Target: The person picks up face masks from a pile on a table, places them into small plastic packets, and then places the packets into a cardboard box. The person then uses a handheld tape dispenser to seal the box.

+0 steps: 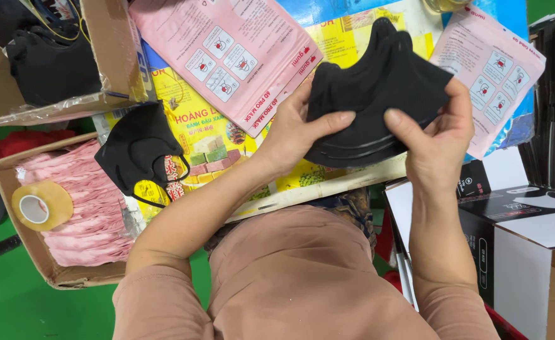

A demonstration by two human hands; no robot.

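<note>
Stack of black masks [372,94] clamped between left hand [293,135] and right hand [438,135], thumbs pressed on top. Single black mask [136,148] left of stack; tape roll [38,204] farther left.

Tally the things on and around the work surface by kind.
Pink mask packets flat on the surface: 2
Black mask stack held by both hands: 1
Loose black face mask: 1
Tape roll: 1
Total: 5

left: worktop blocked by single black mask [140,151] and pink-pouch carton [57,274] topped by tape roll [41,204] | ahead: pink pouches [227,53] lie flat, passable above | right: black-and-white boxes [529,239] stand close
</note>
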